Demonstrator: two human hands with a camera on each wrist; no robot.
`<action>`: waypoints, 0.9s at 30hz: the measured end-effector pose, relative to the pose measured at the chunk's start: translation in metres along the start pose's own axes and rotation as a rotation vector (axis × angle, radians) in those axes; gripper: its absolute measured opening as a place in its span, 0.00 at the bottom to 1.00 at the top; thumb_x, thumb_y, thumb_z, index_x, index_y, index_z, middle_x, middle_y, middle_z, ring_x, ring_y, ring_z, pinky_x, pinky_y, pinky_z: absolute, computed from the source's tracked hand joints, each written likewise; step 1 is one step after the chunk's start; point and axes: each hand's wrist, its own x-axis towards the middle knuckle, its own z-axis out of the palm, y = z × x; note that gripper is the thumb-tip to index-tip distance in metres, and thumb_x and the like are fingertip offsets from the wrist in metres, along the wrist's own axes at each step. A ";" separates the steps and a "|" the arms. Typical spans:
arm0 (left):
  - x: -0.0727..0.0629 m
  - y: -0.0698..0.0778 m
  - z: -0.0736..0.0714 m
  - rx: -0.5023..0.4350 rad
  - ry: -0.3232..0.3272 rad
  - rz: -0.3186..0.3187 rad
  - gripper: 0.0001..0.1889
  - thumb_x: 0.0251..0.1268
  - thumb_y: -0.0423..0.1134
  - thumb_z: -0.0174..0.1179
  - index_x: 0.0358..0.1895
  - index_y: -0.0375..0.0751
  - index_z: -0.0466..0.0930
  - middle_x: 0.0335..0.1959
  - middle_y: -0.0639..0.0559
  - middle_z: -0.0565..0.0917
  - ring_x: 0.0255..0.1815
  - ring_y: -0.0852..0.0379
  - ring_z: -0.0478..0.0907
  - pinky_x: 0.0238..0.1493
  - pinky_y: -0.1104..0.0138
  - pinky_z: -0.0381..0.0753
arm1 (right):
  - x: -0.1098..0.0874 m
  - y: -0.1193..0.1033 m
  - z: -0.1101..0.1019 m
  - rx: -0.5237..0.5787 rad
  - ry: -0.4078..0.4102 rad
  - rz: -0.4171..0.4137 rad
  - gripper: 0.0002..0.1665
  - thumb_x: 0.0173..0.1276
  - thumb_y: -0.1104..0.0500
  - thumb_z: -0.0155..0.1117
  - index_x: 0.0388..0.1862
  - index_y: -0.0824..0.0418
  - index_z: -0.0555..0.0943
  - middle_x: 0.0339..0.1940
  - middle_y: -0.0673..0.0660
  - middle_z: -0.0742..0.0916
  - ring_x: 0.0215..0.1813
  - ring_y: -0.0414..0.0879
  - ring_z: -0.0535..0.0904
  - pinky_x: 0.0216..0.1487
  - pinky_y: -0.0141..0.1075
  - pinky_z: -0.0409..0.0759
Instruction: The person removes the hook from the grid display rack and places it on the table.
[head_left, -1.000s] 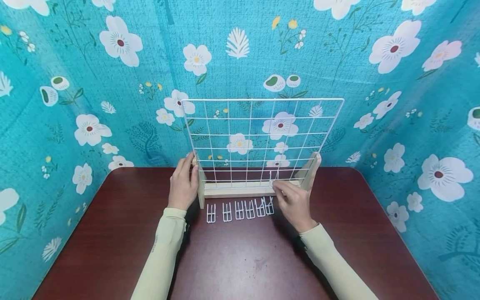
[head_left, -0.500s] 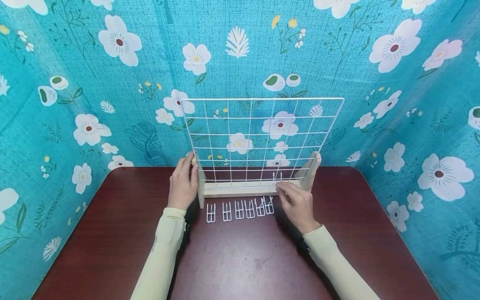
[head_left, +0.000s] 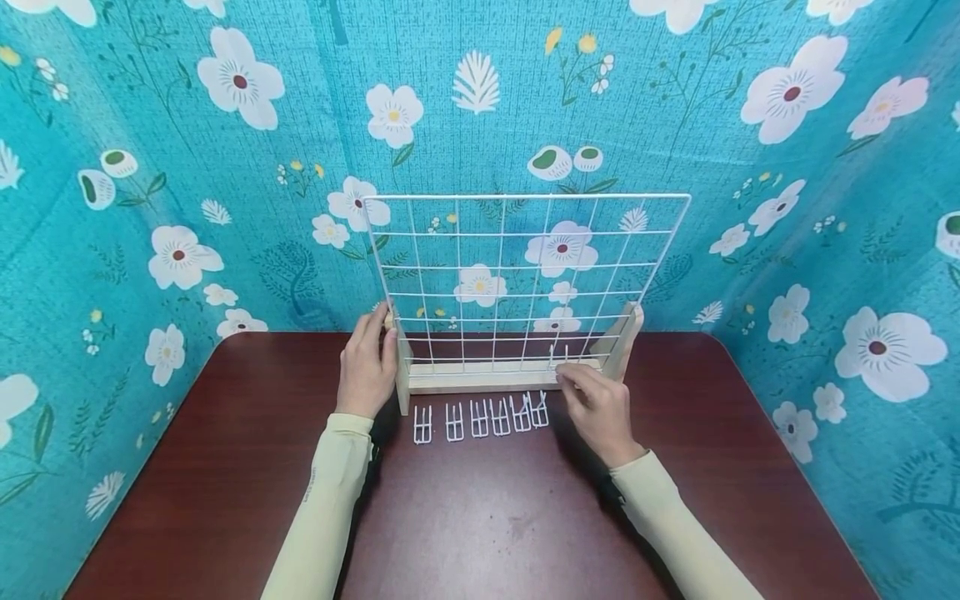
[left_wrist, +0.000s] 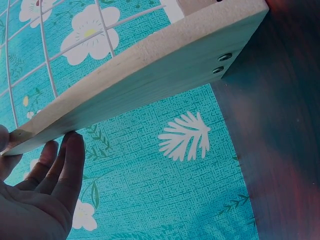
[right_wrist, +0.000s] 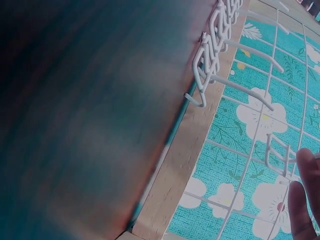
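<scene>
My left hand [head_left: 367, 367] grips the upper end of the left wooden side panel [head_left: 401, 375] of a white wire grid [head_left: 525, 197] stand. In the left wrist view, its fingertips press the panel's outer face, with the thumb at the edge. My right hand [head_left: 597, 408] pinches a small white wire hook [right_wrist: 288, 159] between thumb and fingers, low at the grid's right part. Two prongs of that hook point up against the grid wires, and the fingers cover part of it.
Several similar white wire hooks [head_left: 454, 425] lie in a row on the dark red table [head_left: 480, 517], just in front of the stand's wooden base bar [head_left: 480, 383]. A blue flowered cloth [head_left: 480, 150] surrounds the table at the back and sides.
My right hand has shifted slightly to the right along the lower grid, carrying the hook with it. The left hand stays on the wooden side panel.
</scene>
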 end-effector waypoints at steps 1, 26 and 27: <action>0.000 0.000 0.000 -0.001 0.001 0.002 0.24 0.84 0.44 0.51 0.77 0.44 0.70 0.60 0.38 0.81 0.56 0.37 0.83 0.55 0.41 0.82 | 0.000 0.000 0.000 0.000 -0.002 0.002 0.09 0.62 0.70 0.74 0.41 0.62 0.92 0.39 0.58 0.94 0.42 0.52 0.92 0.43 0.48 0.87; 0.002 0.002 -0.002 -0.009 -0.002 -0.015 0.24 0.84 0.44 0.50 0.77 0.45 0.70 0.60 0.38 0.81 0.55 0.36 0.84 0.56 0.41 0.83 | -0.002 0.007 -0.007 -0.029 -0.090 0.099 0.11 0.58 0.72 0.77 0.39 0.61 0.92 0.36 0.58 0.94 0.37 0.51 0.91 0.39 0.48 0.85; 0.001 0.002 -0.002 -0.009 -0.003 -0.016 0.24 0.84 0.44 0.51 0.77 0.45 0.71 0.60 0.38 0.81 0.55 0.36 0.84 0.56 0.41 0.82 | -0.003 0.007 -0.007 -0.031 -0.092 0.100 0.11 0.57 0.72 0.77 0.39 0.61 0.92 0.36 0.58 0.94 0.36 0.51 0.91 0.38 0.48 0.85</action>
